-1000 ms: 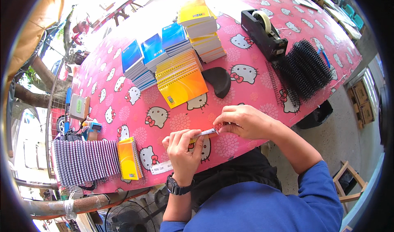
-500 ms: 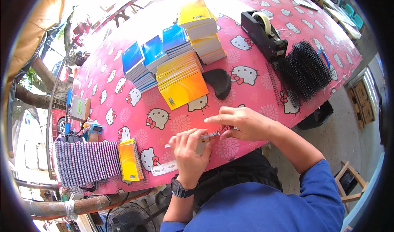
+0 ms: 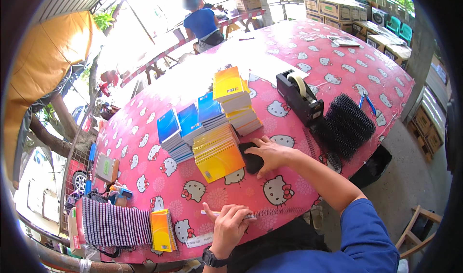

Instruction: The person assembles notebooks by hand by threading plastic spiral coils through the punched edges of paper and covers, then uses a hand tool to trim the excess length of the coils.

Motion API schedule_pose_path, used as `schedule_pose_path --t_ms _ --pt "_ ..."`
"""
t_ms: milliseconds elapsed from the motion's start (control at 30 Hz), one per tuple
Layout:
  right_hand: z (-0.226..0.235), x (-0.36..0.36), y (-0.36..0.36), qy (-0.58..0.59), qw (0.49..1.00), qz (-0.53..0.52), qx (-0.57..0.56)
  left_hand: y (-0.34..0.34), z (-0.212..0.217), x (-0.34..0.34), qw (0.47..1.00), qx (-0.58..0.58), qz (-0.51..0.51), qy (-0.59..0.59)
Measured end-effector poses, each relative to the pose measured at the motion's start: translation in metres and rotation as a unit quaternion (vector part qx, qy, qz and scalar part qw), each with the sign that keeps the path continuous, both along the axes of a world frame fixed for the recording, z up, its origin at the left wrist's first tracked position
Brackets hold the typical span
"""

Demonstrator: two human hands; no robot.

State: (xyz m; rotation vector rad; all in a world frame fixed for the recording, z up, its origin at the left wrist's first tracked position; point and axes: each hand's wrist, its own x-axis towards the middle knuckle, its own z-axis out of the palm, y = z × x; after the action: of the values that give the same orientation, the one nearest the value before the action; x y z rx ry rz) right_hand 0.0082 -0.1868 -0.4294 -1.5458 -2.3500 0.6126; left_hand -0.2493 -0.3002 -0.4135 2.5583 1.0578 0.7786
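One hand has moved: the right hand (image 3: pixel 271 154) now lies spread on the black pad (image 3: pixel 251 158), while the left hand (image 3: pixel 230 223) still pinches the spiral coil (image 3: pixel 275 211) at the table's (image 3: pixel 337 75) near edge.

Sunlit outdoor yard (concrete floor (image 3: pixel 410 176)), stacked cardboard boxes (image 3: pixel 386 46).

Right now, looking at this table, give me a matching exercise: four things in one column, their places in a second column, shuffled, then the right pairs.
Things:
1. tape dispenser
2. black oval thing
3. spiral wire
4. pliers

Places:
A. under the right hand
B. far right on the table, beyond the black binding combs
C. in the left hand, at the near edge
D. behind the combs, right of the yellow notebook stack

Pairs: 1-D, 2-A, 3-C, 4-B
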Motion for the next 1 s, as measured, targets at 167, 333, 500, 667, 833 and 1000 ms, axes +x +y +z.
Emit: schedule_pose_path --t_ms 167,333,500,667,833,1000 --pt "0.002 -0.003 0.002 -0.019 1.000 -0.023 -0.009 -0.005 0.006 0.008 0.997 -0.011 0.031 -0.067" --pt "-0.014 -0.002 -0.001 0.018 0.998 -0.010 0.053 0.003 0.001 -0.004 1.000 -0.010 -0.010 -0.003" --pt "-0.003 -0.002 -0.018 -0.013 0.999 -0.001 0.051 0.002 0.000 -0.005 0.995 -0.014 -0.013 -0.098" --pt "-0.014 -0.001 -0.027 -0.001 0.997 0.006 0.078 0.004 0.005 -0.010 0.999 -0.023 -0.015 -0.030" --pt "0.030 -0.013 -0.071 0.259 0.955 0.143 -0.011 0.014 -0.004 -0.027 0.998 0.022 0.055 -0.008" --pt "0.014 -0.037 -0.081 0.219 0.950 0.123 -0.185 0.016 -0.013 -0.033 0.998 0.029 0.026 -0.051"
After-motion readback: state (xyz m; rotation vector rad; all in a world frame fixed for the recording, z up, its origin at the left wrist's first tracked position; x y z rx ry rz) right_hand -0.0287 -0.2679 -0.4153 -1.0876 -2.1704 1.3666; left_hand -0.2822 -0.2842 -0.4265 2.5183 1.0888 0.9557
